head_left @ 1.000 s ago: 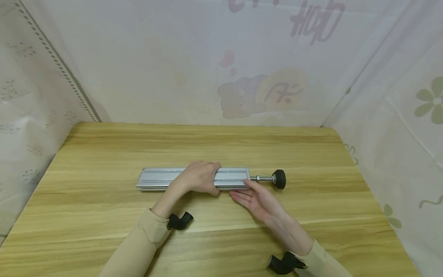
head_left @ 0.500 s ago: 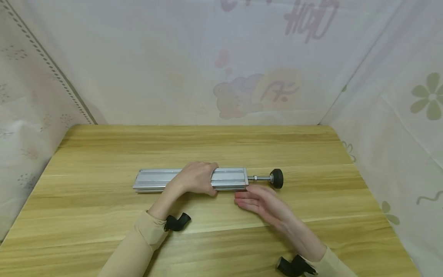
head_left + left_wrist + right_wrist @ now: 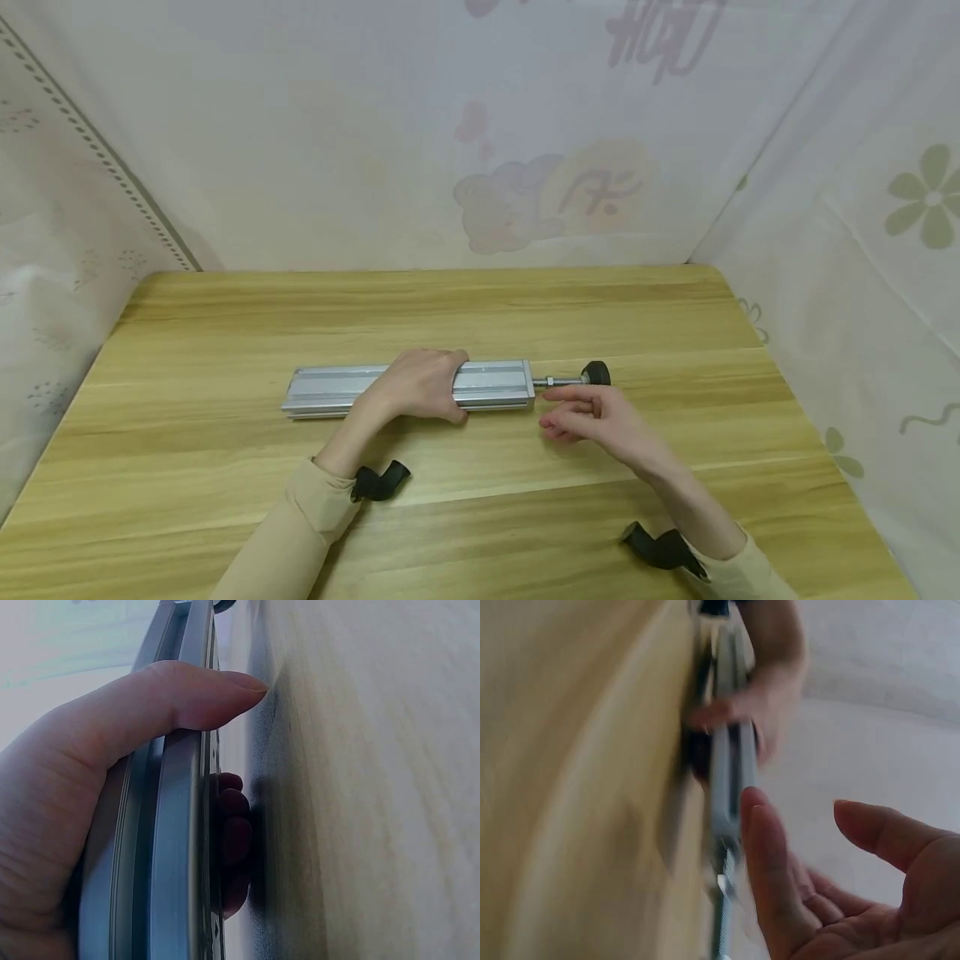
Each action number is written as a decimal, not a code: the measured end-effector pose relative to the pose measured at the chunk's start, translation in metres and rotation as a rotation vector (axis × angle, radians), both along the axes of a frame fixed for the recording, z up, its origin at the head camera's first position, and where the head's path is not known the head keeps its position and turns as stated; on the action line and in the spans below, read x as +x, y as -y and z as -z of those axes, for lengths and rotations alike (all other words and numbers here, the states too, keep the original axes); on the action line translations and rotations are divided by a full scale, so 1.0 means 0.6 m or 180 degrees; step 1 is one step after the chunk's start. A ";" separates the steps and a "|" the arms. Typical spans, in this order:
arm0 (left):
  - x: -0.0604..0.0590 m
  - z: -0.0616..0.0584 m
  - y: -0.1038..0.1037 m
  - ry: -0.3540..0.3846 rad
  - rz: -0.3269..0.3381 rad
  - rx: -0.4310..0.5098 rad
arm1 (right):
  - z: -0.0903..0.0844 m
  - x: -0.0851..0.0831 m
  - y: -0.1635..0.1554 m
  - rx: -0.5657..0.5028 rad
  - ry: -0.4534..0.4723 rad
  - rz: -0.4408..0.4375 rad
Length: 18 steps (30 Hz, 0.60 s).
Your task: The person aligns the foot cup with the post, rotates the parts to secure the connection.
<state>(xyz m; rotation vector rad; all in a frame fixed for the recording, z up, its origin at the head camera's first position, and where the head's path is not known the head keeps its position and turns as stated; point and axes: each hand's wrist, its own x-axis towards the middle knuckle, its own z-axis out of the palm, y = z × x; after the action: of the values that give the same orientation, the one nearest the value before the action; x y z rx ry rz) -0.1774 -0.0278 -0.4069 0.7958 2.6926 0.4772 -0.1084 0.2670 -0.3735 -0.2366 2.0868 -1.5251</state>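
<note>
Head view has the left hand [image 3: 420, 385] wrapped over the middle of an aluminium rail [image 3: 330, 390], and the left wrist view backs that up: thumb over the top edge, fingers [image 3: 232, 825] curled under the far side, so that grip is properly closed round the rail [image 3: 161, 847]. The rail lies flat on the wooden tabletop [image 3: 480, 317], running left to right across the middle of the frame. A threaded rod [image 3: 558, 381] sticks out of its right end, with a black round foot [image 3: 597, 372] on the tip.

The right hand [image 3: 592, 417] sits just below that rod, near centre-right of the frame, fingers loosely bent and thumb apart, holding nothing. In the right wrist view the palm [image 3: 855, 915] is open and the rod [image 3: 721, 930] is just beside the fingers, though it's too blurry to tell if they touch.

Both arms are in beige sleeves [image 3: 300, 521] with a black camera strap [image 3: 378, 482] at each wrist. Pale patterned fabric [image 3: 480, 125] hangs all round the tabletop.
</note>
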 end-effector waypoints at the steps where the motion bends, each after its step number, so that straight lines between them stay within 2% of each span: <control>1: 0.000 0.000 0.000 0.0002 -0.0003 0.0002 | -0.006 -0.002 -0.006 0.0069 -0.0168 -0.0003; 6: 0.000 0.001 0.000 -0.0003 -0.0018 0.0011 | -0.030 -0.014 -0.035 0.0419 -0.0846 0.0243; 8: 0.001 0.001 0.000 -0.0021 -0.0023 0.0018 | -0.032 -0.021 -0.045 0.0488 -0.1015 0.0377; 14: 0.003 0.002 0.000 -0.0075 -0.0028 0.0036 | -0.021 -0.049 -0.081 0.0271 -0.1425 0.0688; 18: 0.003 0.002 -0.001 -0.0100 -0.0027 0.0034 | -0.007 -0.069 -0.115 0.0205 -0.1528 0.0607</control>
<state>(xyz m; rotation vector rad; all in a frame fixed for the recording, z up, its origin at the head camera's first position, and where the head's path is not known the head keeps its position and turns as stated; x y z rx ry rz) -0.1758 -0.0275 -0.4079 0.8014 2.7255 0.4853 -0.1496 0.3358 -0.3693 -0.4250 2.5909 -1.6277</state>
